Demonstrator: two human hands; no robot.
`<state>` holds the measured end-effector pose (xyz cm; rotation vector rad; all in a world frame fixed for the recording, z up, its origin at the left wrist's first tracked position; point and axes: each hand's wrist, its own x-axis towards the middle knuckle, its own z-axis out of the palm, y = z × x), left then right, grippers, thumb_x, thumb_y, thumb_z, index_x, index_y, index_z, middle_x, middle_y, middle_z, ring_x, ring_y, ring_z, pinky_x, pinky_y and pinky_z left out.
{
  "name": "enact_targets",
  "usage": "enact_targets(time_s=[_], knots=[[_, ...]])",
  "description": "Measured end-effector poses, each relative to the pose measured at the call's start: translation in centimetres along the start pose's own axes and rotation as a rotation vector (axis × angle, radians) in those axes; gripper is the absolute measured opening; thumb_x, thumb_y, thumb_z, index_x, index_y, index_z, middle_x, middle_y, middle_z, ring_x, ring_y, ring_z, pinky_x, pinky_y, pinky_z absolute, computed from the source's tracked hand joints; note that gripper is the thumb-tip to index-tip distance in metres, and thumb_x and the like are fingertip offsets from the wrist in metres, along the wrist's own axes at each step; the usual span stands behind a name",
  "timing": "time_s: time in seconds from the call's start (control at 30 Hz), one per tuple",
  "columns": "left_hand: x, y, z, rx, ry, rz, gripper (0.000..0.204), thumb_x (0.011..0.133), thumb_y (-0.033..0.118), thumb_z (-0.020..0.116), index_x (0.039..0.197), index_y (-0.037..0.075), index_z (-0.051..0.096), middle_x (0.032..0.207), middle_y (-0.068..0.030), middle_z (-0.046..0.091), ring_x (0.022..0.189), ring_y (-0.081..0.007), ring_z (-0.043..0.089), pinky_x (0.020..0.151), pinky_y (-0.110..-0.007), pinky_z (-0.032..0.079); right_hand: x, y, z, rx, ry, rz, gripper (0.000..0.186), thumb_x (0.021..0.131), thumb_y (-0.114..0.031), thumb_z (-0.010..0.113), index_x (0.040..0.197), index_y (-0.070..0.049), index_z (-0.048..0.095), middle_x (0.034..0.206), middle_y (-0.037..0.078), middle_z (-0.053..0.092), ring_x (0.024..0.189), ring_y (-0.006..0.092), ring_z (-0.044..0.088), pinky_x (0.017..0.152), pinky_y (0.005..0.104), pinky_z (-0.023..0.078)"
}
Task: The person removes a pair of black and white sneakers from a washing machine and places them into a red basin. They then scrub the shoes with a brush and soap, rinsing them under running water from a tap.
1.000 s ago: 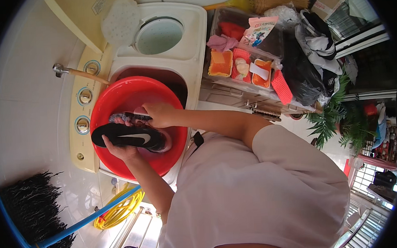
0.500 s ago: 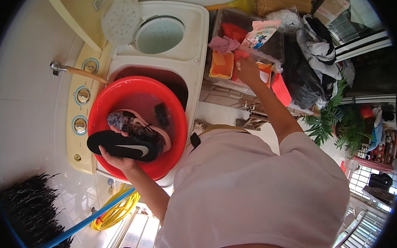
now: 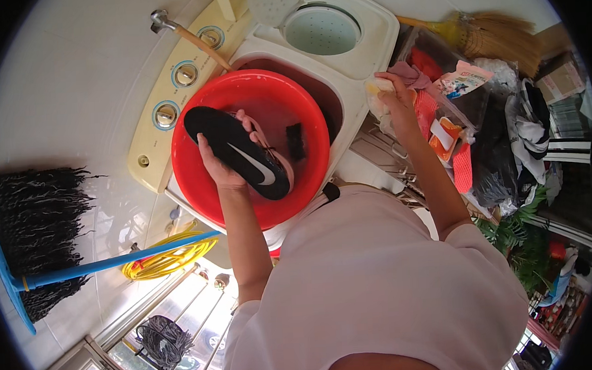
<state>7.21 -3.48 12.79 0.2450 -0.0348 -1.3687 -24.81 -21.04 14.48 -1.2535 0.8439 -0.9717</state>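
My left hand (image 3: 223,167) is closed around a black shoe (image 3: 241,154) with a pale curved mark and pink edging. Its thumb lies along the near side, and fingertips show over the pink edge. The shoe is tilted over a red basin (image 3: 319,177), which holds cloudy water. A small black block (image 3: 296,142) rests in the basin, right of the shoe; its kind is unclear. My right hand (image 3: 399,102) is closed on a pale yellowish bundle (image 3: 379,93) with whitish plastic about it, beside the washing machine's right edge. What the bundle contains cannot be made out.
The basin sits on a twin-tub washing machine (image 3: 367,17) with knobs (image 3: 185,74) and a hose (image 3: 202,46). To the right is a plastic bin (image 3: 483,108) with cloths, a pouch and a pink mesh cloth (image 3: 462,167). A mop (image 3: 41,232) and broom (image 3: 502,37) stand around.
The scene has shifted rightward and tilted in view. My left hand has turned the shoe, bringing it further over the basin. My right hand has come away from the bin's cloths with the pale bundle.
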Motion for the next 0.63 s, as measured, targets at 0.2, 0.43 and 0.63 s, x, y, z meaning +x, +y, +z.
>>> enact_targets(time_s=[0.2,0.43,0.63], knots=[[1.2,-2.2,0.9,0.243,0.121,0.073,0.074,0.098,0.068,0.041,0.138,0.008,0.055,0.135,-0.0213,0.059,0.123,-0.0347,0.057,0.105,-0.044,0.047,-0.7,1.6,18.9,-0.437,-0.389,-0.688,0.029,0.09,-0.011,0.066,0.118,-0.01,0.06,0.12,0.011,0.059,0.106,0.0285,0.06,0.09,0.0403,0.048],[-1.1,-3.6,3.0,0.221,0.358,0.096,0.065,0.103,0.059,0.04,0.149,0.013,0.044,0.146,-0.0099,0.052,0.131,-0.0307,0.05,0.111,-0.045,0.039,4.9,4.5,27.5,-0.792,-0.365,-0.64,0.021,0.089,-0.018,0.065,0.109,-0.014,0.062,0.11,0.005,0.067,0.107,0.0318,0.062,0.103,0.0531,0.037],[-1.5,0.6,-0.2,0.008,-0.026,0.257,0.095,0.094,0.078,0.028,0.15,0.002,0.034,0.152,-0.0198,0.044,0.141,-0.0418,0.04,0.118,-0.056,0.031,-0.8,5.2,25.8,-0.529,-0.626,-0.647,0.032,0.086,-0.014,0.067,0.117,-0.012,0.058,0.123,0.007,0.066,0.117,0.0315,0.062,0.105,0.0528,0.04]])
